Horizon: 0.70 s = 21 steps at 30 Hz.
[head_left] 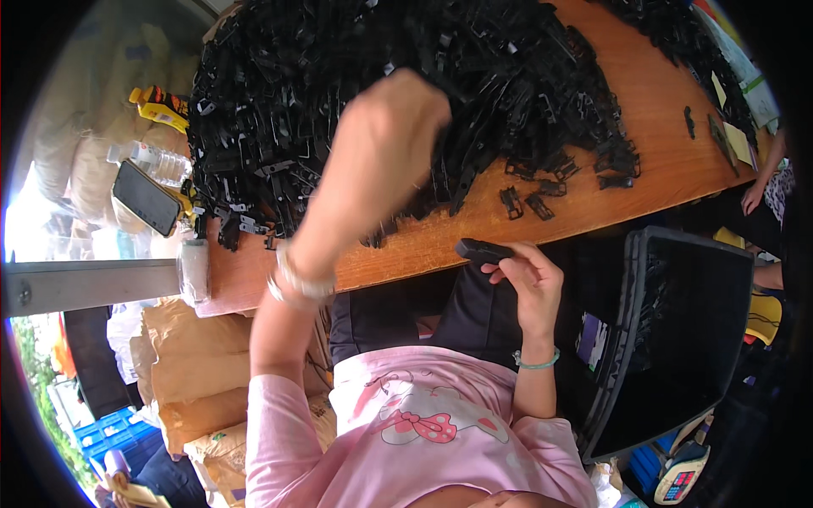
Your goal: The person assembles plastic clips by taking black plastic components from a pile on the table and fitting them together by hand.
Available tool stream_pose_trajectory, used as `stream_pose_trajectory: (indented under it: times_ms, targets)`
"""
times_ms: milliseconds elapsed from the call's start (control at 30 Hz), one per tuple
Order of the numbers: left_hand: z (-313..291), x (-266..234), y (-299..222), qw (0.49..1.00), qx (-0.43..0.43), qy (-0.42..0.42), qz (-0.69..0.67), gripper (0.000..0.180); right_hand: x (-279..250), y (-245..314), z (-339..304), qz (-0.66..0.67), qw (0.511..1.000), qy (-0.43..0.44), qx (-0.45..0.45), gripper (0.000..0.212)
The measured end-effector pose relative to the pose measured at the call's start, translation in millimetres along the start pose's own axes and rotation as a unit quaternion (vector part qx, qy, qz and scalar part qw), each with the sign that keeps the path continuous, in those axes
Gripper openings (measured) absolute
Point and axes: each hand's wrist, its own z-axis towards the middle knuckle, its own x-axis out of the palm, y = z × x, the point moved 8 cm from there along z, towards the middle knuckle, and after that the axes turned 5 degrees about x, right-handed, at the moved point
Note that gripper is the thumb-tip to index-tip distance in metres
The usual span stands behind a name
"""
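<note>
My left hand (391, 127) reaches over a large heap of small black plastic parts (279, 93) on the table. It is smeared by motion, and its fingers are turned away, so I cannot see whether they hold anything. Just off the table's near edge, my right hand (535, 284) pinches a black oblong plastic part (483, 251) between thumb and fingers. A few loose black parts (539, 206) lie on the wood between the heap and the near edge.
The brown wooden table (644, 110) slants upward to the right. A black bin (677, 339) stands at my right with dark parts inside. A phone (146, 198), a water bottle (157, 161) and paper sacks (199, 356) are on the left. Another person's hand (751, 200) shows far right.
</note>
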Motion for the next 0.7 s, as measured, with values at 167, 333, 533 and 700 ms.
stream_pose_trajectory:
  times_ms: [167,333,533,700]
  targets:
    - [64,52,46,0.989,0.067,0.092,0.093,0.016,10,-3,7,-0.016,1.000,-0.008,0.007,0.021]
    - [79,100,53,0.950,0.021,0.225,0.216,0.028,11,-2,7,-0.033,0.999,-0.015,0.015,0.020]
    - [62,47,40,0.991,-0.040,0.114,0.056,0.041,10,-4,7,-0.021,1.000,-0.007,0.013,0.022]
    - [-26,26,-30,0.959,-0.071,0.188,-0.199,0.040,12,32,-3,-0.028,0.993,0.007,-0.111,0.023]
